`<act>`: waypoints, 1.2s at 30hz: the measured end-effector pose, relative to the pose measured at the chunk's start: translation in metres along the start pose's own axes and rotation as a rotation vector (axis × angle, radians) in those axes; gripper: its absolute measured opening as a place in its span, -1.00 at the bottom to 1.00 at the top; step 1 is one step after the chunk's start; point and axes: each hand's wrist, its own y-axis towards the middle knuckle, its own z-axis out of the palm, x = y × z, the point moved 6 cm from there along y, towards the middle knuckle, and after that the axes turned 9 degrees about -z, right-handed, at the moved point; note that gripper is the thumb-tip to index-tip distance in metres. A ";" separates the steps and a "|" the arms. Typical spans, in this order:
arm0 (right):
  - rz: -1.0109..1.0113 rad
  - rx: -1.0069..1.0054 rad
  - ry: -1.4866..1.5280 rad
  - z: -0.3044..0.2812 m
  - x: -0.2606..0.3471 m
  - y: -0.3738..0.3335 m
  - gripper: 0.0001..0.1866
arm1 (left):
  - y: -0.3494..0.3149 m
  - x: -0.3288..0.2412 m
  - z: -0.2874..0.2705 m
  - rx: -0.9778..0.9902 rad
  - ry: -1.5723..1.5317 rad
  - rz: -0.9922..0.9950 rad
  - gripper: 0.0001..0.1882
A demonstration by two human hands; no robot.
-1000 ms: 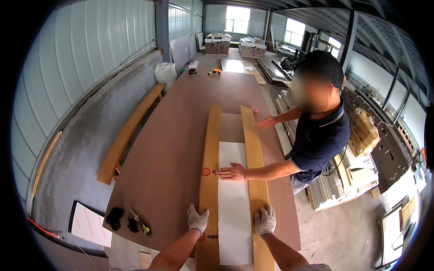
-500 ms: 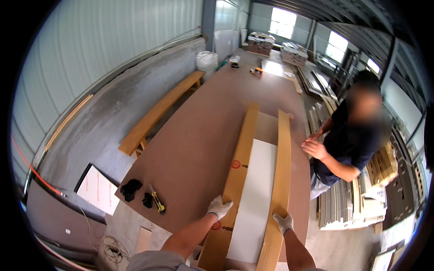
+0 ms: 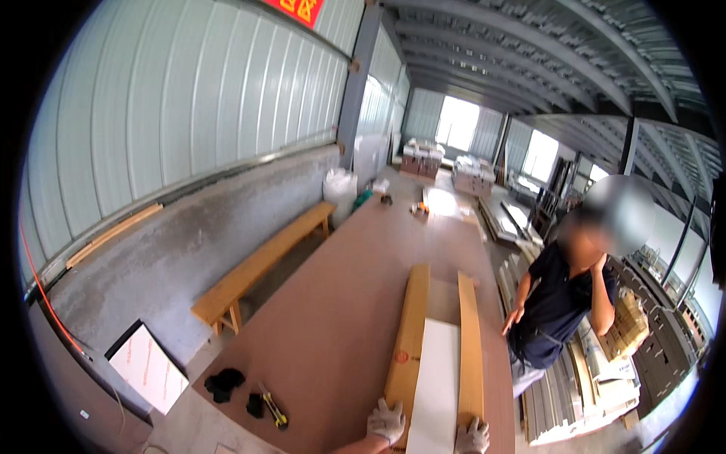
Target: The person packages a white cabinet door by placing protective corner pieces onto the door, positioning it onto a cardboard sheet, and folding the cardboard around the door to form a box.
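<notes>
A long brown cardboard carton (image 3: 409,333) lies on the big brown table, its two long side flaps standing up apart. Between them is a flat white panel (image 3: 437,378), its near end cut off by the lower edge. My left hand (image 3: 386,421), in a whitish knit glove, is closed on the outer edge of the left flap. On the right flap (image 3: 470,340), my gloved right hand (image 3: 473,436) has its fingers curled over the cardboard; part of that hand is out of view.
On the brown table (image 3: 325,318) lie a yellow utility knife (image 3: 274,411) and black items (image 3: 224,384) at the near left. A wooden bench (image 3: 261,265) stands along the wall. At the right table edge, a co-worker (image 3: 563,295) stands before stacked boards (image 3: 575,408).
My view has tilted up, so the carton and my hands sit lower in the picture. The co-worker has parted their hands, one raised to the head, the other lowered by the table edge.
</notes>
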 end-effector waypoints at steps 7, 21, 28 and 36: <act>-0.118 -0.067 -0.024 -0.008 0.027 0.022 -0.22 | 0.020 0.008 -0.016 -0.222 -0.103 0.054 -0.49; -0.132 0.000 -0.140 0.021 -0.004 0.015 -0.17 | -0.009 0.016 0.031 -0.263 -0.296 -0.156 -0.51; -0.103 -0.003 -0.130 0.031 -0.030 0.024 -0.15 | -0.084 0.004 0.038 -0.300 -0.149 -0.238 -0.46; -0.044 -0.087 -0.051 0.014 -0.044 0.043 -0.14 | -0.099 -0.011 0.017 -0.171 -0.171 -0.224 -0.50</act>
